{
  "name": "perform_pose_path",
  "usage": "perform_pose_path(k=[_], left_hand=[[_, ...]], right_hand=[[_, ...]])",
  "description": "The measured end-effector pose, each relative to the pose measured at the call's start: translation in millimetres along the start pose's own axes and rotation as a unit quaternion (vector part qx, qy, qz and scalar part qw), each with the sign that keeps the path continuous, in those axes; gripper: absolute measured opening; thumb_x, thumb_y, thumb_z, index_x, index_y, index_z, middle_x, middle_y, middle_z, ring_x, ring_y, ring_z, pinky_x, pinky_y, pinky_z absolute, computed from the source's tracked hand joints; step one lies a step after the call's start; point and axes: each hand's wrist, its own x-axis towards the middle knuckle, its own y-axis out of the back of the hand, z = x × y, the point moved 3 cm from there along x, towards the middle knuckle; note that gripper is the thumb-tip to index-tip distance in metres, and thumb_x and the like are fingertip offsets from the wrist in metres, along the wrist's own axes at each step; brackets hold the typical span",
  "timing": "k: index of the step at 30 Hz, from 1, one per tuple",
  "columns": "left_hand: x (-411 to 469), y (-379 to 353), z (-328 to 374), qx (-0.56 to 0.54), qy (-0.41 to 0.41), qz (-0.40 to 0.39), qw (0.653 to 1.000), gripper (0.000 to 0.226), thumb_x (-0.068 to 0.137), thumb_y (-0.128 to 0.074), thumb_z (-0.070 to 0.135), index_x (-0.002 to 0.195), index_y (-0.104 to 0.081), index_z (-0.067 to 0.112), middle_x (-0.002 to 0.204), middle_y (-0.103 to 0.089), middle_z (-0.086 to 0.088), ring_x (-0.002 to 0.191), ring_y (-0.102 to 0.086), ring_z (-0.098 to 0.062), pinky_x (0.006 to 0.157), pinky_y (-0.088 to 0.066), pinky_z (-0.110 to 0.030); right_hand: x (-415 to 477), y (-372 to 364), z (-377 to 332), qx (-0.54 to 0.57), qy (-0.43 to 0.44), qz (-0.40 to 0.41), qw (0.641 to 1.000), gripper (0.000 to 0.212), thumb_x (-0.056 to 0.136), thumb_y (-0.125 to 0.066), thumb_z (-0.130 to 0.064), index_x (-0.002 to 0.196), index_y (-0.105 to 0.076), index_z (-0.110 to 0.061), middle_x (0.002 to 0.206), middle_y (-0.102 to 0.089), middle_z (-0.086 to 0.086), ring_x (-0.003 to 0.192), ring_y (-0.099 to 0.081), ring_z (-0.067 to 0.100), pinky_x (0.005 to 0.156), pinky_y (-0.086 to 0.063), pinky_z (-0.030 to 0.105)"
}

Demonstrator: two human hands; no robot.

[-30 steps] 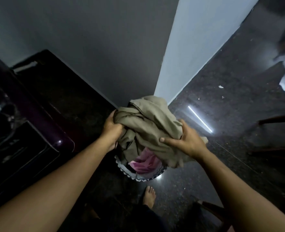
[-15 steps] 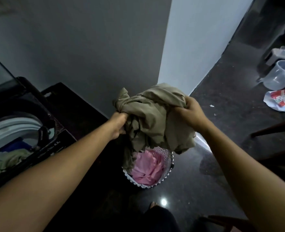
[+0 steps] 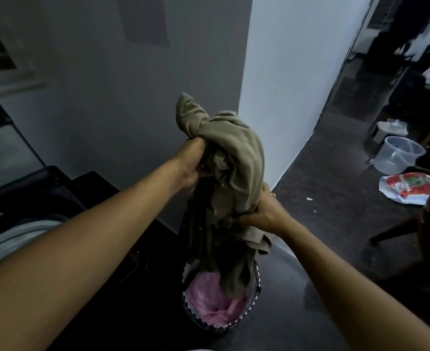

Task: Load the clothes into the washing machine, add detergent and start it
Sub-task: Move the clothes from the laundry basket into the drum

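Note:
An olive-green garment (image 3: 234, 158) hangs bunched in the air above the laundry basket (image 3: 255, 290). My left hand (image 3: 192, 163) grips its upper part, and my right hand (image 3: 262, 211) grips it lower down on the right. The garment's tail still dangles into the basket, where a pink cloth (image 3: 211, 300) lies. The top-loading washing machine (image 3: 19, 224) stands at the left with its lid up; its pale drum rim shows behind my left forearm.
A white wall corner (image 3: 272, 122) rises just behind the garment. On the dark floor at the right lie a red-and-white packet (image 3: 406, 190) and a clear plastic tub (image 3: 398, 154). A wooden chair leg (image 3: 398, 229) reaches in from the right edge.
Both hands have lifted the olive garment higher out of the basket. My right hand has shifted from its top to a lower grip. My view has tilted upward.

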Motion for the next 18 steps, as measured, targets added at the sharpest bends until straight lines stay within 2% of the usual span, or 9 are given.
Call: perform_pose_path(k=[2, 5, 9, 11, 13, 15, 18], left_hand=[[-5.1, -7.4, 17.5, 0.006, -0.027, -0.023, 0.999, 0.039, 0.098, -0.053, 0.048, 0.128, -0.066, 0.026, 0.118, -0.075, -0.003, 0.110, -0.071, -0.022, 0.083, -0.060, -0.047], [-9.1, -12.8, 29.2, 0.007, -0.043, -0.042, 0.998, 0.041, 0.098, -0.055, 0.046, 0.129, -0.066, 0.022, 0.120, -0.074, -0.008, 0.112, -0.070, -0.027, 0.086, -0.059, -0.050], [-13.4, -13.3, 32.6, -0.024, -0.042, -0.036, 0.998, 0.045, 0.097, -0.056, 0.048, 0.130, -0.066, 0.019, 0.118, -0.074, -0.009, 0.110, -0.070, -0.028, 0.078, -0.058, -0.045], [-15.7, -14.9, 39.0, -0.033, -0.046, -0.043, 0.997, 0.045, 0.098, -0.054, 0.047, 0.130, -0.066, 0.017, 0.113, -0.075, -0.008, 0.102, -0.072, -0.025, 0.074, -0.058, -0.042], [-17.0, -16.7, 47.5, -0.042, -0.055, -0.054, 0.996, 0.046, 0.099, -0.054, 0.045, 0.132, -0.065, 0.015, 0.117, -0.073, -0.010, 0.106, -0.071, -0.026, 0.079, -0.057, -0.043], [-20.1, -21.6, 56.2, -0.053, -0.069, -0.074, 0.994, 0.042, 0.101, -0.054, 0.041, 0.131, -0.065, 0.014, 0.121, -0.072, -0.012, 0.111, -0.069, -0.027, 0.084, -0.057, -0.043], [-24.3, -32.5, 66.9, -0.048, -0.085, -0.095, 0.991, 0.035, 0.102, -0.053, 0.037, 0.125, -0.066, 0.014, 0.118, -0.072, -0.011, 0.111, -0.069, -0.025, 0.087, -0.056, -0.041]], right_hand=[[6.3, 6.5, -10.3, 0.044, -0.004, 0.033, 0.998, 0.070, 0.058, -0.076, -0.052, 0.123, -0.060, -0.032, 0.137, -0.046, 0.000, 0.122, -0.050, 0.019, 0.094, -0.055, 0.046], [4.9, 16.7, -21.7, 0.125, -0.022, 0.079, 0.989, 0.037, 0.063, -0.062, -0.047, 0.093, -0.064, -0.027, 0.109, -0.064, -0.001, 0.100, -0.063, 0.019, 0.075, -0.056, 0.040], [5.7, 18.7, -20.0, 0.179, -0.080, 0.088, 0.977, 0.011, 0.082, -0.065, -0.022, 0.093, -0.067, -0.018, 0.101, -0.070, 0.006, 0.103, -0.068, 0.030, 0.081, -0.057, 0.046], [7.7, 21.4, -22.2, 0.183, -0.064, 0.083, 0.978, 0.022, 0.075, -0.067, -0.027, 0.097, -0.066, -0.021, 0.104, -0.071, 0.003, 0.106, -0.068, 0.027, 0.083, -0.058, 0.044], [9.2, 24.3, -27.3, 0.199, -0.034, 0.062, 0.978, 0.048, 0.066, -0.075, -0.040, 0.111, -0.067, -0.024, 0.113, -0.071, -0.003, 0.111, -0.067, 0.016, 0.086, -0.059, 0.039], [11.6, 21.5, -31.5, 0.212, -0.004, 0.042, 0.976, 0.067, 0.063, -0.088, -0.045, 0.124, -0.065, -0.030, 0.122, -0.069, -0.007, 0.116, -0.064, 0.008, 0.091, -0.058, 0.032], [18.8, 11.8, -33.9, 0.197, -0.014, 0.061, 0.978, 0.081, 0.057, -0.093, -0.058, 0.128, -0.062, -0.035, 0.125, -0.065, -0.009, 0.116, -0.063, 0.008, 0.092, -0.059, 0.035]])
